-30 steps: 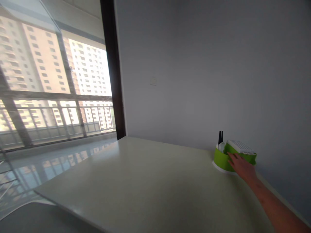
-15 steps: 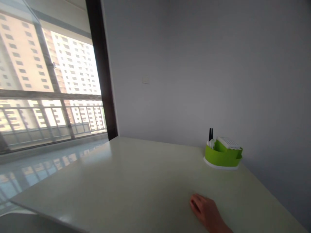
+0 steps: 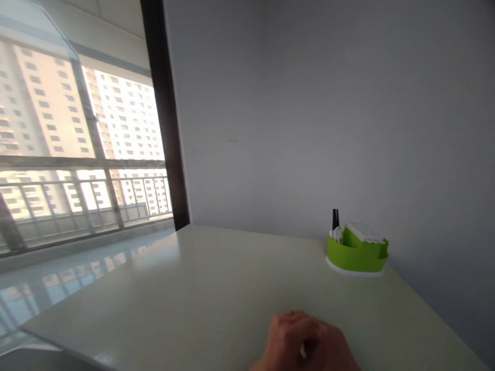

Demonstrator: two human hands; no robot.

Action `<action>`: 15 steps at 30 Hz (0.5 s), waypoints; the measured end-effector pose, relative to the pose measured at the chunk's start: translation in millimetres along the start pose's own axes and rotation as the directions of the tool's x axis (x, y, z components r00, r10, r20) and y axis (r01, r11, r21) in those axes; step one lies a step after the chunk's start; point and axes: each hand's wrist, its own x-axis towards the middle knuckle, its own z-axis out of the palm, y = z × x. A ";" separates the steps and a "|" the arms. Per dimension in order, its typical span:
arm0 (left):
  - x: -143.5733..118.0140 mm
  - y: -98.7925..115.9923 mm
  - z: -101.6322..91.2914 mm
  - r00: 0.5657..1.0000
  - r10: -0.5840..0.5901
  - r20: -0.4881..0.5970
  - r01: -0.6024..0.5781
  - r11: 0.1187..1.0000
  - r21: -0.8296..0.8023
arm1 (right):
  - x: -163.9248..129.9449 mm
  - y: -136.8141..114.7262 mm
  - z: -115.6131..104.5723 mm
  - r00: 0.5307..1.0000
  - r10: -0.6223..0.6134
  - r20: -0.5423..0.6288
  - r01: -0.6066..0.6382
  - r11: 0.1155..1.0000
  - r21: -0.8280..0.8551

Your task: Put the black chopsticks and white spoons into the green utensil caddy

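Since half a second ago, your left hand [image 3: 284, 337] has come into view from below and met your right hand [image 3: 330, 342], which then was alone on the near side of the green holder [image 3: 356, 259]. The holder itself stays where it is on the counter [image 3: 216, 278].

Both your hands are now together, nearer to you than the holder and to its left. Their fingers are curled in toward each other and slightly blurred; most fingertips are hidden, and both wrists are cut off by the bottom edge. In the dark gap between them shows a small pale thing [image 3: 302, 351], too small and too covered to identify. You cannot tell whether either hand grips it or which one has it.

Inside the holder, at its left end, two dark sticks [image 3: 335, 218] stand upright, their lower parts hidden, with white utensils [image 3: 337, 234] beside them, only their tops showing. A white slotted piece [image 3: 364, 232] sits tilted at the holder's back right. The holder's front wall hides the bottoms of its compartments. Far to the holder's left, a grey chair [image 3: 33, 359] is mostly cut off.
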 end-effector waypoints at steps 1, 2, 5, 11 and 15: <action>9.4 -17.2 1.3 0.999 -0.039 -0.017 0.040 0.996 0.076 | 0.6 1.0 1.9 1.000 -0.011 0.005 0.011 1.000 -0.017; 14.5 -35.2 -0.2 0.993 -0.108 -0.045 0.114 0.980 0.165 | 1.4 1.7 3.1 1.000 -0.021 0.023 0.022 0.999 -0.041; 7.8 -88.6 -16.2 0.948 -0.306 -0.090 0.315 0.859 0.403 | 4.3 2.3 3.8 0.998 -0.041 0.043 0.045 0.993 -0.105; -30.0 -146.5 -41.4 0.805 -0.585 -0.095 0.522 0.624 0.581 | 4.1 -6.8 -3.3 0.990 0.018 0.141 -0.002 0.994 -0.112; -29.6 -146.8 -38.7 0.771 -0.635 -0.040 0.532 0.608 0.590 | 5.8 -2.4 -13.7 0.979 0.077 0.187 -0.071 0.997 -0.041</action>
